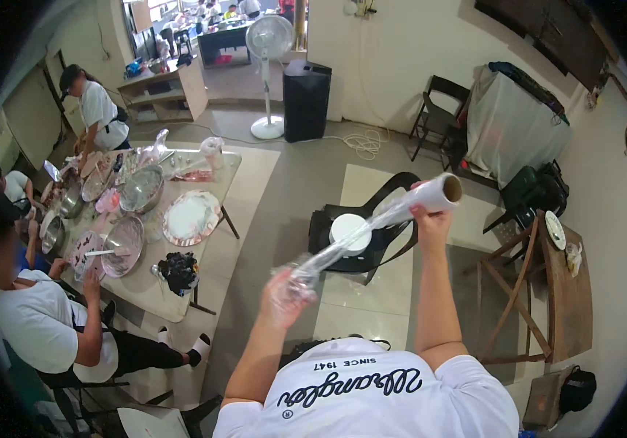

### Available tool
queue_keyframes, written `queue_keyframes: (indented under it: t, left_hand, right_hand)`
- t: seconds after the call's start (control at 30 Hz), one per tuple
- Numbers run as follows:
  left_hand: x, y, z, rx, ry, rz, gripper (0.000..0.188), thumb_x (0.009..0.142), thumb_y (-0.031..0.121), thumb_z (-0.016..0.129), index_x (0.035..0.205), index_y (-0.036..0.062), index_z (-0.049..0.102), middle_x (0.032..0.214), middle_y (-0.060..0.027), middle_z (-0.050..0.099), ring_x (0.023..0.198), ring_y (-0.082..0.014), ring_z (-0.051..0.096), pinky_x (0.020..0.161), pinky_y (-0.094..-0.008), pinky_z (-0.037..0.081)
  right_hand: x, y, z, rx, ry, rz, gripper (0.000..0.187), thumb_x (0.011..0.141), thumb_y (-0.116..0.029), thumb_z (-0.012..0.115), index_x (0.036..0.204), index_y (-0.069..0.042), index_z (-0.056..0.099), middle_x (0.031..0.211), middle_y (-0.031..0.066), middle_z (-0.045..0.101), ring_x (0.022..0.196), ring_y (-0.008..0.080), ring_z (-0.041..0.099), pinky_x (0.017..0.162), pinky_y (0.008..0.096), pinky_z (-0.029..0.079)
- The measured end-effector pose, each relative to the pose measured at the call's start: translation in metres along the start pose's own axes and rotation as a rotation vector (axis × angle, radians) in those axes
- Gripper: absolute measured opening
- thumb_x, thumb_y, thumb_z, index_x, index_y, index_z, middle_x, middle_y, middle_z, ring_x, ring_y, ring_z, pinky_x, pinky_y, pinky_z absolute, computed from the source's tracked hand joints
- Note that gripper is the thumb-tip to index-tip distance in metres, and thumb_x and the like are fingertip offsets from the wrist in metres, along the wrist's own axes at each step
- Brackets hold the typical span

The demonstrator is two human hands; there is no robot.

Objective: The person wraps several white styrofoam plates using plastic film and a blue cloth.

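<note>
While a co-worker (43, 314) in a white shirt sits at the far left, both hands at a round pinkish tray (86, 252), a white spatula (103, 253) reaches from it toward a pink-smeared bowl (124, 241). These stand on a long table (176, 308), where another bowl (142, 188), a scalloped white plate (191, 218) and a crumpled black bag (177, 272) also lie. Beyond the table's far end are a white fan (268, 44) and, just beside it, a black speaker (307, 102).

Nearer the middle, the left hand (284, 298) is closed around a bunched end of clear wrap (346, 242), with film crumpled over its fingers. From there the wrap runs as a narrow, gathered strip up and rightward, passing in front of a white tub (344, 223) that sits on a black chair (319, 235). It meets its roll (419, 201), which the right hand (430, 212) grips near the open brown end, tilted in mid-air with that end higher. Farther right stands a brown wooden table (572, 292) bearing a plate (555, 231); below it, a black cap (578, 390) rests at a box (547, 400).
</note>
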State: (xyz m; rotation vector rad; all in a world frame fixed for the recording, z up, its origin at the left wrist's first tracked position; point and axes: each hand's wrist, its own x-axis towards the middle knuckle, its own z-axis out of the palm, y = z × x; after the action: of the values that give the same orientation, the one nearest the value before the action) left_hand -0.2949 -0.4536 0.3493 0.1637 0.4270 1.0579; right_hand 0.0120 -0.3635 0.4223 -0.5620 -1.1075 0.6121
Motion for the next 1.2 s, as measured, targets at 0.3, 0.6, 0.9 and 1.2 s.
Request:
queue_keyframes:
  t: [0.3, 0.6, 0.9, 1.2]
  left_hand:
    - [0.023, 0.073, -0.01, -0.143, 0.145, 0.45, 0.022, 0.087, 0.03, 0.051, 0.087, 0.008, 0.055, 0.076, -0.002, 0.058, 0.059, -0.0139, 0.05, 0.065, -0.0334, 0.049]
    - [0.087, -0.039, 0.043, 0.893, 0.186, 0.757, 0.057, 0.091, 0.035, 0.051, 0.133, 0.0028, 0.029, 0.127, -0.0117, 0.04, 0.118, -0.0197, 0.038, 0.1, -0.0332, 0.031]
    - [0.092, -0.056, 0.091, 1.0, 0.096, 0.382, 0.016, 0.085, 0.016, 0.06, 0.078, 0.0053, 0.051, 0.061, 0.0042, 0.047, 0.048, -0.0027, 0.041, 0.042, -0.0188, 0.034]
    - [0.069, -0.021, 0.075, 1.131, 0.224, 0.294, 0.013, 0.087, 0.014, 0.057, 0.079, 0.004, 0.052, 0.066, 0.0049, 0.046, 0.058, -0.0026, 0.038, 0.049, -0.0198, 0.029]
  right_hand:
    - [-0.007, -0.011, -0.012, 0.41, -0.138, 0.867, 0.059, 0.076, -0.046, 0.055, 0.117, -0.005, 0.043, 0.08, 0.012, 0.057, 0.062, 0.0254, 0.06, 0.057, 0.0363, 0.051]
    - [-0.02, 0.008, -0.011, 0.304, -0.304, 1.159, 0.048, 0.088, -0.037, 0.044, 0.12, -0.001, 0.045, 0.1, 0.0168, 0.061, 0.079, 0.0238, 0.061, 0.071, 0.0368, 0.051]
    - [-0.051, 0.041, -0.045, 0.599, -0.16, 1.323, 0.035, 0.085, -0.03, 0.047, 0.107, -0.002, 0.052, 0.087, 0.0113, 0.061, 0.075, 0.0213, 0.061, 0.067, 0.0354, 0.053]
    - [-0.035, 0.026, -0.045, 0.867, -0.345, 1.314, 0.061, 0.073, -0.031, 0.064, 0.119, 0.002, 0.044, 0.104, 0.018, 0.055, 0.089, 0.0301, 0.058, 0.083, 0.0417, 0.049]
